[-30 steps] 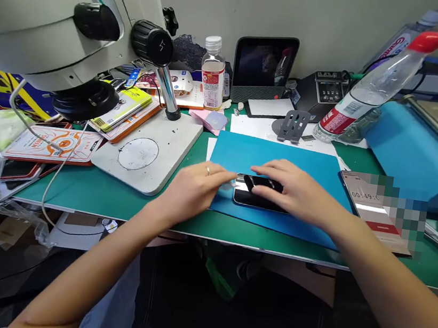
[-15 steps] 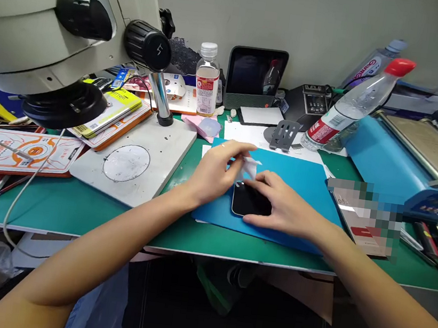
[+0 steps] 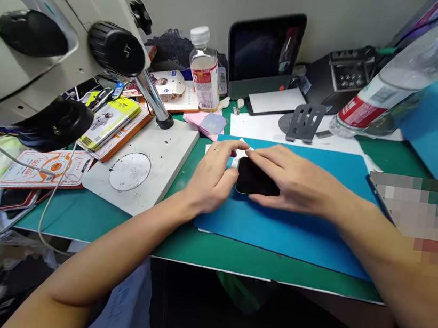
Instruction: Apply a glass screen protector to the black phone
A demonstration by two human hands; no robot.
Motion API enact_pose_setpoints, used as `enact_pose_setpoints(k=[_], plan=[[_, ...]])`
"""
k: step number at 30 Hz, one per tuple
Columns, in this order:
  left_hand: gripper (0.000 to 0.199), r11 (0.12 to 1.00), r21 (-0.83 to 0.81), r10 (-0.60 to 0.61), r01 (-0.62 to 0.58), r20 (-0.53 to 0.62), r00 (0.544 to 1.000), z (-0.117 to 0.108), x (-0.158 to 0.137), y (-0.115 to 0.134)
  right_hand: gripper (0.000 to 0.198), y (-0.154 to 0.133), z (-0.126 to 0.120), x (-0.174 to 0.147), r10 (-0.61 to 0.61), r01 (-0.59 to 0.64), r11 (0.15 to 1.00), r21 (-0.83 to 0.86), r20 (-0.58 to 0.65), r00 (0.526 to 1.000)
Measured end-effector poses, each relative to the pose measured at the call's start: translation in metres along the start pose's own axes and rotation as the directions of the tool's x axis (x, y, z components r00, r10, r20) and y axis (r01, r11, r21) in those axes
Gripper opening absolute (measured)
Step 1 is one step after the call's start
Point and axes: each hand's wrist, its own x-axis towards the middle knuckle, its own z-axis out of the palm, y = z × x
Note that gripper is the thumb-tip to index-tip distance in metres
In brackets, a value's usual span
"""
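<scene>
Our left hand [image 3: 209, 181], pinching thin white tissue [image 3: 236, 160], has shifted leftward.
Near the flat blue mat's [image 3: 251, 227] left edge, our right hand [image 3: 297, 180] clasps the black rectangular phone [image 3: 256, 179] by its long sides, suiting probably slippery, fragile glass.

This looks like a repair workshop bench for phones. A stereo microscope [image 3: 25, 68] looms at the left over its pale base plate [image 3: 175, 145], which is scuffed and flecked. Beside it are stacked flat packages, among them a yellow-and-white box [image 3: 107, 121] whose lettering seems to read battery. A smartphone [image 3: 255, 180] lies on a blue work mat [image 3: 251, 225] over the green bench top [image 3: 176, 240]. Behind stand a grey phone stand [image 3: 305, 122] and a black device with a control panel [image 3: 344, 84]; drink bottles [image 3: 206, 79] crowd the far side.
</scene>
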Motion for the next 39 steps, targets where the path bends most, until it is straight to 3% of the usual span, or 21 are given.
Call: enact_pose_setpoints(k=[3, 6, 10, 14, 17, 21, 26, 32, 39], plan=[[0.047, 0.999, -0.028, 0.037, -0.037, 0.034, 0.999, 0.003, -0.003, -0.002, 0.071, -0.001, 0.0, -0.008, -0.022, 0.023, 1.0, 0.005, -0.118, 0.993], [0.069, 0.986, -0.06, 0.16, -0.156, 0.069, 0.985, 0.008, -0.006, -0.003, 0.073, -0.005, -0.007, -0.016, 0.007, 0.01, 0.997, 0.073, -0.233, 0.972], [0.082, 0.96, -0.059, 0.281, -0.275, 0.138, 0.95, 0.016, -0.004, -0.004, 0.082, -0.011, -0.015, -0.022, 0.067, -0.035, 0.994, 0.108, -0.308, 0.949], [0.094, 0.931, -0.205, 0.336, -0.302, 0.159, 0.928, 0.026, 0.002, -0.011, 0.087, -0.016, -0.015, -0.023, 0.042, 0.01, 0.991, 0.136, -0.368, 0.929], [0.091, 0.886, -0.312, 0.392, -0.343, 0.109, 0.913, 0.034, 0.004, -0.018, 0.083, -0.016, -0.014, -0.023, 0.009, 0.061, 0.985, 0.162, -0.4, 0.917], [0.094, 0.845, -0.328, 0.441, -0.423, -0.02, 0.897, 0.038, -0.002, -0.022, 0.078, -0.016, -0.017, -0.024, -0.006, 0.104, 0.968, 0.23, -0.391, 0.921], [0.096, 0.896, -0.243, 0.39, -0.372, 0.031, 0.92, 0.031, -0.007, -0.012, 0.068, -0.022, -0.026, -0.026, 0.102, 0.001, 0.96, 0.28, -0.352, 0.93], [0.096, 0.867, -0.179, 0.474, -0.466, 0.004, 0.88, 0.022, -0.003, 0.001, 0.051, -0.031, -0.026, -0.023, 0.134, -0.022, 0.958, 0.286, -0.379, 0.916], [0.091, 0.855, -0.156, 0.499, -0.495, -0.014, 0.867, 0.018, -0.001, 0.007, 0.047, -0.033, -0.024, -0.021, 0.11, 0.0, 0.966, 0.26, -0.407, 0.907]])
